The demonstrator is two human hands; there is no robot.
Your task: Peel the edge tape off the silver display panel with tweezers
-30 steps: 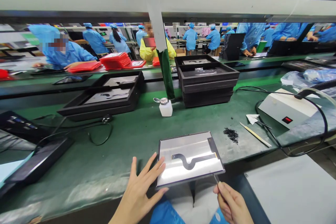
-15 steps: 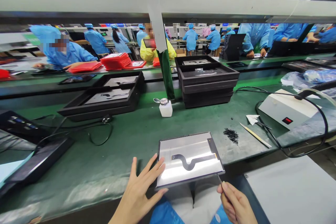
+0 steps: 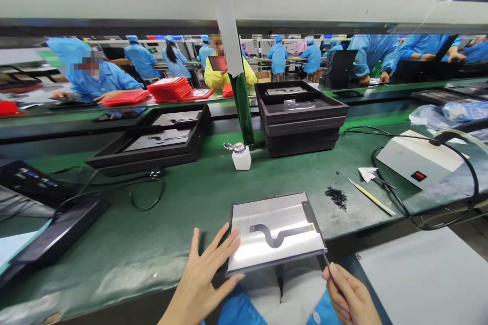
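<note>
A tablet-sized display panel (image 3: 274,213) lies silver back up at the table's front edge, its near side overhanging. An S-shaped dark flex cable (image 3: 272,238) runs across it. Spread fingers of my left hand (image 3: 208,271) rest on the panel's left edge, thumb by the lower-left corner. My right hand (image 3: 348,292) pinches a slim dark tool that looks like tweezers (image 3: 327,260). Its tip meets the panel's lower-right corner. Small black scraps (image 3: 336,198) lie right of the panel, beside a yellow-handled craft knife (image 3: 371,196).
Black trays with panels (image 3: 160,137) stand back left, and a stack of black trays (image 3: 303,124) back right. A white pump bottle (image 3: 241,157) sits between them. A grey box with a red switch (image 3: 417,157) and cables are at right. Co-workers sit across the bench.
My right hand and the tweezers have shifted slightly right, from the panel's near edge to its lower-right corner. My left hand and the panel have stayed put.
</note>
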